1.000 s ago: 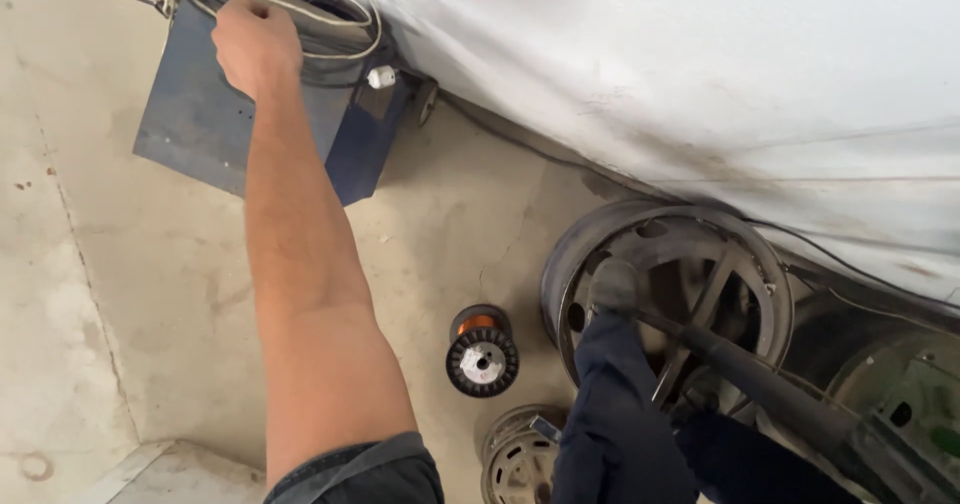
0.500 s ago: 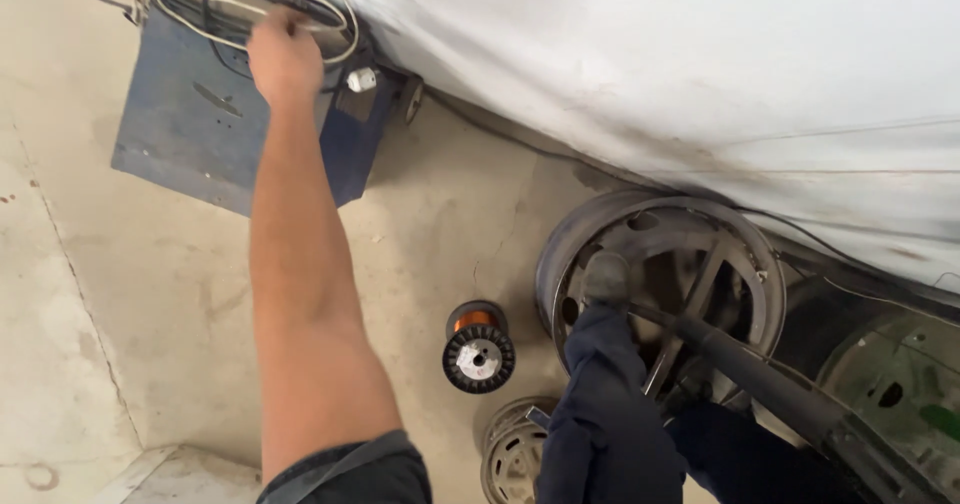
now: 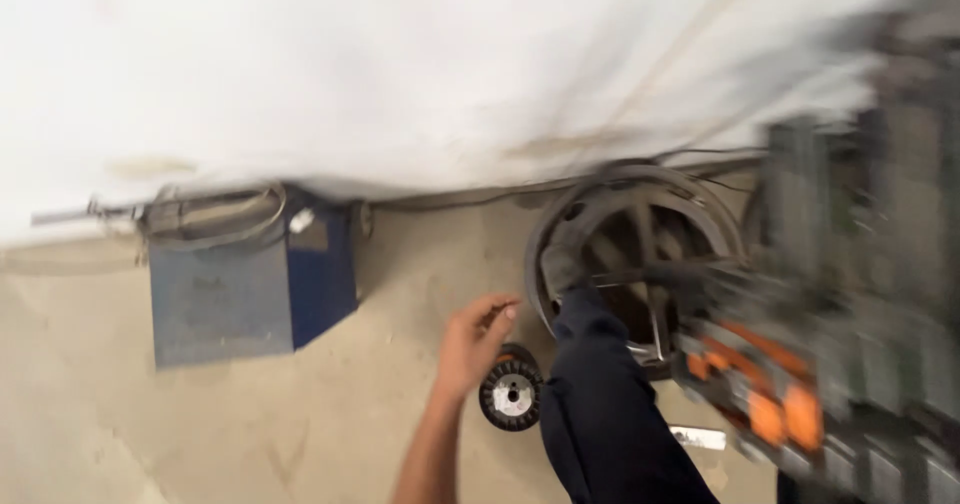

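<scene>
Whereas a second ago the left hand [image 3: 470, 349] reached into the wire coils atop the blue metal box [image 3: 245, 294], it now hovers empty, fingers loosely parted, just above the small black wire spool [image 3: 511, 394] on the concrete floor [image 3: 100, 414]; right hand unseen.

Beige concrete floor [image 3: 200, 434] below a white wall [image 3: 420, 64].

machine [image 3: 850, 294] blurred, forearm [image 3: 425, 464] cut off
</scene>
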